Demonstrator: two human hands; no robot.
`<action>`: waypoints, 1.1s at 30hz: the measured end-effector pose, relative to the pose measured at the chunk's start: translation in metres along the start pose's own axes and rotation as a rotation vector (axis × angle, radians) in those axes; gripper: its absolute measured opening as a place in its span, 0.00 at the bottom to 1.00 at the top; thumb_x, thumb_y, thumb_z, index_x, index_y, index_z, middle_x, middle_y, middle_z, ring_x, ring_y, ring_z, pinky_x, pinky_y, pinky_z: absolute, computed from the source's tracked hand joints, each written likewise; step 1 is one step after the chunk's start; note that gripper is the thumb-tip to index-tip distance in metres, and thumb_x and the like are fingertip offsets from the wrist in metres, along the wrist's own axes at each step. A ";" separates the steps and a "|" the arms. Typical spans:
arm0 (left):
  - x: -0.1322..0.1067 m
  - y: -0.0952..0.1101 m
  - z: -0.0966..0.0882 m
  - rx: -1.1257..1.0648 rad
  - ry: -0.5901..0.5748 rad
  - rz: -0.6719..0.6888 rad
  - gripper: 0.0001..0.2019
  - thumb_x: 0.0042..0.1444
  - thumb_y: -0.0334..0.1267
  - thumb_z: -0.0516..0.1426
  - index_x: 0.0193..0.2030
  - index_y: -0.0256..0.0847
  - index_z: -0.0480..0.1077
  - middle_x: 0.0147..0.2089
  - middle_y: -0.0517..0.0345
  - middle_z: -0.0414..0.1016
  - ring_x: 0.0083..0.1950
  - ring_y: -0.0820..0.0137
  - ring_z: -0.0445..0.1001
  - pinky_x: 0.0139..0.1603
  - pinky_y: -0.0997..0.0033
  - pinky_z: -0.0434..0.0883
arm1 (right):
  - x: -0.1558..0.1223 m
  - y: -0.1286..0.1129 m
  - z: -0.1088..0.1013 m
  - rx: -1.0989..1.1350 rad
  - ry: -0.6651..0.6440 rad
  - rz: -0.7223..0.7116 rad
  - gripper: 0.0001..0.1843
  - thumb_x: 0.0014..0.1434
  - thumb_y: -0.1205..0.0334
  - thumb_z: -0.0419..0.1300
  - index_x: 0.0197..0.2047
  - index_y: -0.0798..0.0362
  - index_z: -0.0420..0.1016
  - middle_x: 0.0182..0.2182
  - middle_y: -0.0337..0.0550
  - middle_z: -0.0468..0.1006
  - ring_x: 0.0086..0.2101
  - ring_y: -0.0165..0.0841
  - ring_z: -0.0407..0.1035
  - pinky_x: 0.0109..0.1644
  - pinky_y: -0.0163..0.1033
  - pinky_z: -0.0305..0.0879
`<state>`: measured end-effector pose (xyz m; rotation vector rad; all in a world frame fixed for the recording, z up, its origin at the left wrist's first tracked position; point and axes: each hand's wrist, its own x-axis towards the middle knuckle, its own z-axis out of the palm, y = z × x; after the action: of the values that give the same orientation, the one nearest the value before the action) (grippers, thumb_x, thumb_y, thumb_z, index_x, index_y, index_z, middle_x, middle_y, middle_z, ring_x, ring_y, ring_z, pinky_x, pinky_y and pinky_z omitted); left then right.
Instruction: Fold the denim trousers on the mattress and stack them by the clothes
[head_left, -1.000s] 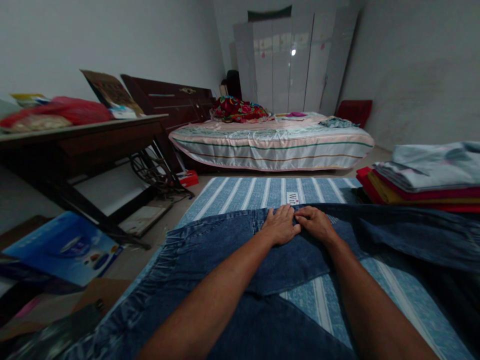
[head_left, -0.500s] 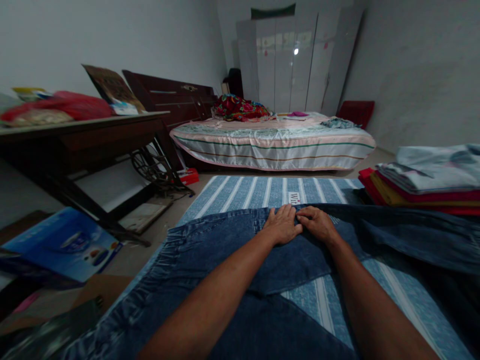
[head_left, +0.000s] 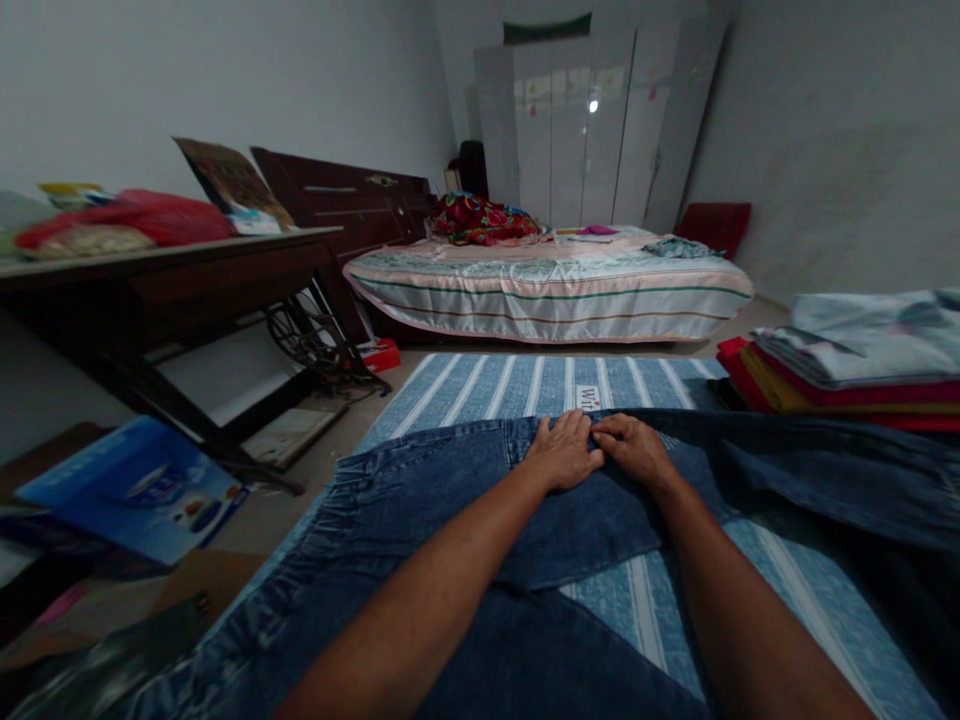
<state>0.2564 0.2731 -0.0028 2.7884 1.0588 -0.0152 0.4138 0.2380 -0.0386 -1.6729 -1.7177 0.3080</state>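
Observation:
A pair of dark blue jeans [head_left: 420,500] lies spread on a blue striped mat [head_left: 525,385] in front of me. My left hand [head_left: 564,452] lies flat on the denim near its far edge, fingers stretched out and together. My right hand [head_left: 632,447] rests right beside it, touching it, fingers slightly curled onto the cloth at the same edge. Both forearms reach in from the bottom of the view. Neither hand lifts the cloth.
A stack of folded cloths [head_left: 855,360] in red, yellow and pale blue sits at the right. A dark wooden table [head_left: 165,275] and a blue box [head_left: 135,490] stand at the left. A bed [head_left: 547,280] and a wardrobe [head_left: 585,130] are at the far end.
The hands stay in the same spot on the jeans. Only the view has shifted slightly.

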 end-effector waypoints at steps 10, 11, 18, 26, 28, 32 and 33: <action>0.000 0.001 -0.003 -0.011 -0.009 -0.004 0.32 0.60 0.53 0.39 0.66 0.35 0.46 0.71 0.44 0.42 0.70 0.60 0.40 0.66 0.45 0.42 | 0.000 0.002 0.001 0.026 -0.001 0.000 0.13 0.55 0.60 0.54 0.39 0.47 0.80 0.40 0.41 0.77 0.42 0.35 0.70 0.49 0.40 0.64; 0.000 0.001 -0.003 -0.011 -0.007 -0.003 0.32 0.60 0.53 0.39 0.66 0.35 0.46 0.71 0.43 0.42 0.70 0.60 0.39 0.66 0.45 0.42 | 0.000 0.002 0.001 0.027 0.000 0.000 0.13 0.55 0.60 0.54 0.39 0.47 0.80 0.40 0.41 0.77 0.42 0.35 0.70 0.49 0.40 0.64; -0.001 0.001 -0.002 -0.004 0.003 0.001 0.32 0.60 0.53 0.40 0.66 0.35 0.46 0.71 0.43 0.42 0.70 0.59 0.40 0.66 0.46 0.42 | -0.001 0.000 0.000 0.024 0.004 0.007 0.13 0.56 0.60 0.55 0.40 0.47 0.79 0.40 0.41 0.77 0.42 0.35 0.70 0.49 0.41 0.64; 0.000 0.001 -0.001 0.015 0.007 -0.003 0.31 0.60 0.52 0.40 0.66 0.36 0.46 0.70 0.44 0.43 0.70 0.59 0.40 0.66 0.46 0.43 | 0.000 -0.001 -0.001 0.016 0.002 0.004 0.12 0.56 0.60 0.55 0.38 0.47 0.79 0.39 0.41 0.77 0.41 0.34 0.70 0.48 0.39 0.64; 0.000 0.001 -0.001 0.017 0.008 -0.002 0.31 0.60 0.52 0.40 0.66 0.36 0.46 0.70 0.44 0.43 0.70 0.60 0.40 0.66 0.46 0.43 | 0.000 -0.001 -0.001 0.010 0.002 0.007 0.12 0.55 0.61 0.55 0.39 0.47 0.79 0.39 0.41 0.77 0.41 0.34 0.70 0.48 0.39 0.64; 0.001 0.000 0.001 0.016 0.021 0.000 0.31 0.60 0.53 0.39 0.66 0.35 0.46 0.70 0.44 0.43 0.70 0.60 0.41 0.66 0.46 0.44 | 0.000 -0.001 -0.001 -0.002 0.001 0.014 0.13 0.56 0.61 0.55 0.39 0.47 0.79 0.40 0.40 0.77 0.42 0.34 0.70 0.48 0.39 0.64; 0.001 0.000 0.001 0.017 0.025 0.001 0.31 0.60 0.53 0.40 0.66 0.35 0.46 0.70 0.44 0.44 0.70 0.60 0.41 0.66 0.46 0.44 | 0.000 -0.002 -0.001 -0.005 0.003 0.015 0.13 0.56 0.61 0.54 0.39 0.46 0.79 0.40 0.40 0.77 0.42 0.34 0.70 0.48 0.39 0.64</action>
<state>0.2571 0.2739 -0.0040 2.8109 1.0682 0.0110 0.4130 0.2378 -0.0371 -1.6893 -1.7060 0.3089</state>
